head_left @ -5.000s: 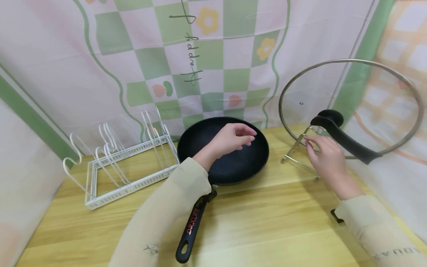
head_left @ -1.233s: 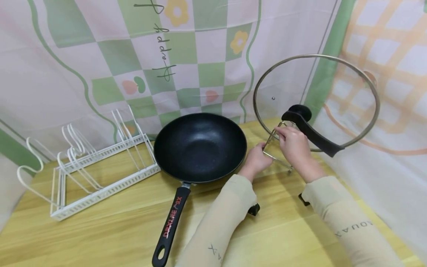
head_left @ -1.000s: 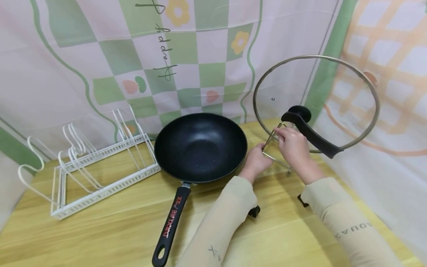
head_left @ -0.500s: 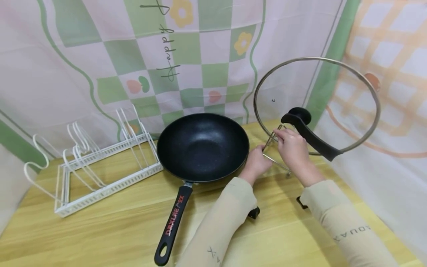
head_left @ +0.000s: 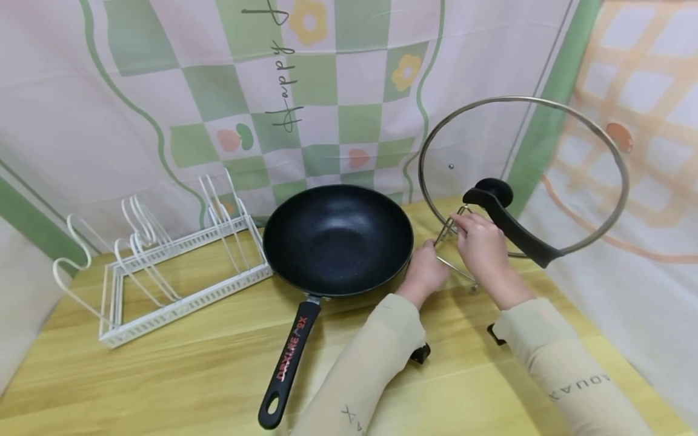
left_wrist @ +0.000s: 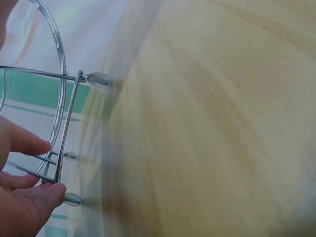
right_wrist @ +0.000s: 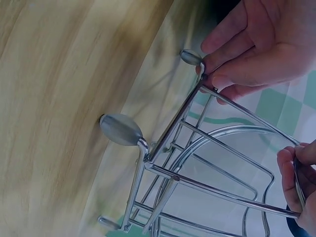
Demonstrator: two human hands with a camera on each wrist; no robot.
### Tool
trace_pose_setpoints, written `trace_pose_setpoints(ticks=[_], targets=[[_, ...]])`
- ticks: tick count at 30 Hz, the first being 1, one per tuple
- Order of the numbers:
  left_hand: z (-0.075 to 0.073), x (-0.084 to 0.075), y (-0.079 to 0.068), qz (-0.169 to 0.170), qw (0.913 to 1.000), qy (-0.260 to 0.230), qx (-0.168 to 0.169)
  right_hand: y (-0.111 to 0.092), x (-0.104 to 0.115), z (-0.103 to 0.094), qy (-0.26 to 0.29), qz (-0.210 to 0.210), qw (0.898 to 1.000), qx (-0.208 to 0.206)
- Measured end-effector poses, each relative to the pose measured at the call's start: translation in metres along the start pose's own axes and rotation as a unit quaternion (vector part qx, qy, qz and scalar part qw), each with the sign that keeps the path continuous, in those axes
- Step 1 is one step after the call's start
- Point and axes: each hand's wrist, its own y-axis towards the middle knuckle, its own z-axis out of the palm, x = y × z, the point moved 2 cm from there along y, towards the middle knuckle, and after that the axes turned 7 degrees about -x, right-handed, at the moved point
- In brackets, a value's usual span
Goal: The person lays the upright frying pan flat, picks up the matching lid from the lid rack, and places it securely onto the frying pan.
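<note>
In the head view a glass pot lid [head_left: 578,181] with a metal rim and black handle [head_left: 515,224] stands tilted in a silver wire lid rack [head_left: 457,270] at the right. My left hand [head_left: 427,269] pinches the rack's lower left corner, close beside the wok. Higher up, my right hand [head_left: 484,251] holds the rack's upper bar below the lid handle. In the right wrist view, my left thumb and fingers meet at a corner by a rounded foot [right_wrist: 191,57]; another foot [right_wrist: 121,130] is at the near corner.
A black wok [head_left: 338,242] sits mid-table, its handle [head_left: 289,366] pointing toward me. Left of it stands a white wire dish rack [head_left: 188,306]. A patterned curtain [head_left: 316,79] hangs behind the wooden table [head_left: 207,375].
Five seconds ago my left hand was over the wok; it has since moved right and taken hold of the rack's corner. In the last second both hands stay put; the view shifts slightly.
</note>
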Motion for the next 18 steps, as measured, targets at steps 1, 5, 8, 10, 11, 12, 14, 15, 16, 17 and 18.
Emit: trace_pose_setpoints(ticks=[1, 5, 8, 10, 11, 12, 14, 15, 16, 17, 18], targets=[[0.0001, 0.0001, -0.0007, 0.003, 1.0000, 0.007, -0.004, -0.0004, 0.0006, 0.0003, 0.001, 0.000, 1.000, 0.000], [0.0009, -0.0004, -0.0026, 0.007, 0.9997, 0.022, -0.011, -0.0014, 0.0027, 0.0009, 0.005, 0.003, 1.000, 0.004], [0.0002, -0.0015, -0.0042, 0.000, 0.9997, 0.024, -0.011, -0.0017, 0.0038, 0.0005, 0.006, 0.004, 1.000, 0.005], [-0.0003, -0.0016, -0.0052, -0.005, 0.9996, 0.026, -0.012, -0.0019, 0.0048, 0.0004, 0.006, 0.003, 1.000, 0.006], [-0.0003, -0.0013, -0.0056, -0.007, 0.9995, 0.027, -0.014, -0.0021, 0.0053, 0.0004, 0.006, 0.003, 1.000, 0.007], [-0.0005, -0.0012, -0.0061, -0.007, 0.9994, 0.029, -0.015, -0.0023, 0.0059, 0.0004, 0.005, 0.003, 1.000, 0.007], [0.0001, -0.0008, -0.0067, -0.005, 0.9993, 0.030, -0.022, -0.0025, 0.0071, 0.0003, 0.005, 0.003, 1.000, 0.009], [0.0005, -0.0006, -0.0074, -0.004, 0.9992, 0.031, -0.026, -0.0025, 0.0077, 0.0003, 0.006, 0.002, 1.000, 0.009], [0.0009, -0.0005, -0.0081, -0.003, 0.9990, 0.032, -0.029, -0.0026, 0.0082, 0.0002, 0.006, 0.002, 1.000, 0.009], [0.0014, -0.0003, -0.0087, -0.004, 0.9989, 0.032, -0.033, -0.0027, 0.0086, 0.0001, 0.006, 0.002, 1.000, 0.009], [0.0017, -0.0002, -0.0092, -0.003, 0.9988, 0.033, -0.037, -0.0027, 0.0090, 0.0001, 0.006, 0.000, 1.000, 0.009]])
